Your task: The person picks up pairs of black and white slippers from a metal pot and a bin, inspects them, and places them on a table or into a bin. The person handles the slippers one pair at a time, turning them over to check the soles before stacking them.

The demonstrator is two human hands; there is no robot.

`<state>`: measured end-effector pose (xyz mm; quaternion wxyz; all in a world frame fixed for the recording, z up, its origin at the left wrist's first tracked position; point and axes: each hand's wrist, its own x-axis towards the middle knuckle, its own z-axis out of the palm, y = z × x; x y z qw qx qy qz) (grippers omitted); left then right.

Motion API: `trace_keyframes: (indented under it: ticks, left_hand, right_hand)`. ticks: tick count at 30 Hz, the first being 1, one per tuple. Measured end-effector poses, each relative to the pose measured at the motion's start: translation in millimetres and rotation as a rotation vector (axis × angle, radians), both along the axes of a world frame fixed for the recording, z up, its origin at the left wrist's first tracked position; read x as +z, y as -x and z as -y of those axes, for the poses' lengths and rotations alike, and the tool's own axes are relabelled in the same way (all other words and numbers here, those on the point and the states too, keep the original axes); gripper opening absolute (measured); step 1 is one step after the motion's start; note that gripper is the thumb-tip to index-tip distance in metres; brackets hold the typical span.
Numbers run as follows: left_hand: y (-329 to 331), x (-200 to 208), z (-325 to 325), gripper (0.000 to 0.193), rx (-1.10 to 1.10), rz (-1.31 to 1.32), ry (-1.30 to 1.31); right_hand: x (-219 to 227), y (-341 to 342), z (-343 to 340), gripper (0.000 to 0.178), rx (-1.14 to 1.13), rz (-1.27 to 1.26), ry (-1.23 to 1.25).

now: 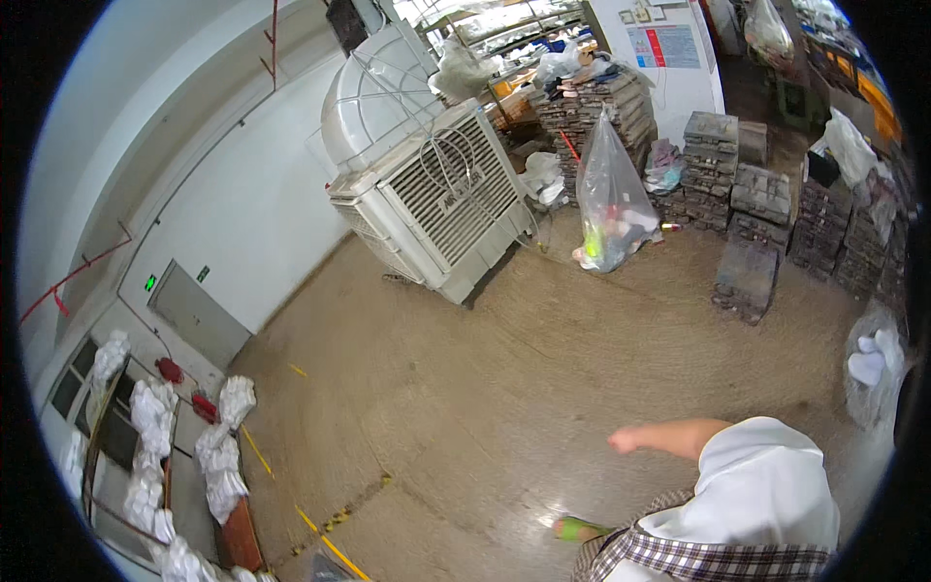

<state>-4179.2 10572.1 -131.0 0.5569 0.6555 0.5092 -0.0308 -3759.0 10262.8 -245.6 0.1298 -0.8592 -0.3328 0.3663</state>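
My right hand [625, 439] reaches out over the floor from a short white sleeve [761, 475]. Its fingers are curled closed, and nothing shows in them. The hand touches nothing; bare floor [485, 407] lies under it. Below it, one of my feet in a green slipper [579, 529] shows beside checked cloth [703, 553] at my waist. My left hand is outside the picture. Farther off, a clear plastic bag [613, 209] with bright and pale items stands on the floor.
A large air cooler [436, 199] stands by the white wall. Stacked dark metal blocks [711, 155] line the back right, with another clear bag [873, 364] nearer. At the left, white bundles [221, 466] sit on racks. Yellow tape [325, 543] marks the floor. A grey door [199, 312] is beyond.
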Motion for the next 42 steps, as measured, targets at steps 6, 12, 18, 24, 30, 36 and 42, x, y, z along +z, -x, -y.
trace_keyframes:
  ticks: [6, 12, 18, 24, 30, 36, 42]
  left_hand:
    - [-142, 33, -216, 0.044, -0.026, 0.041, 0.03]
    - [-292, 36, -415, 0.045, -0.058, 0.077, 0.03]
    - [-461, 23, -599, 0.045, -0.015, 0.107, 0.059]
    - [-603, 44, -765, 0.045, 0.041, 0.124, 0.099]
    - [-746, 14, -945, 0.046, 0.054, 0.173, 0.147]
    - [-892, 25, -1160, 0.046, 0.074, 0.201, 0.16]
    - [-1042, 30, -1367, 0.046, 0.111, 0.23, 0.137]
  right_hand:
    - [-87, -52, -113, 0.026, -0.055, 0.183, -0.184]
    - [-70, -101, -186, 0.027, -0.229, -0.298, 0.239]
    - [-75, -229, -342, 0.029, -0.302, -0.352, 0.375]
    - [-8, -467, -639, 0.03, -0.177, -0.134, 0.082]
    - [24, -657, -934, 0.032, -0.115, -0.066, -0.144]
    - [23, -760, -1060, 0.034, -0.107, -0.171, 0.097]
    - [-6, -831, -1122, 0.036, -0.256, -0.315, 0.225]
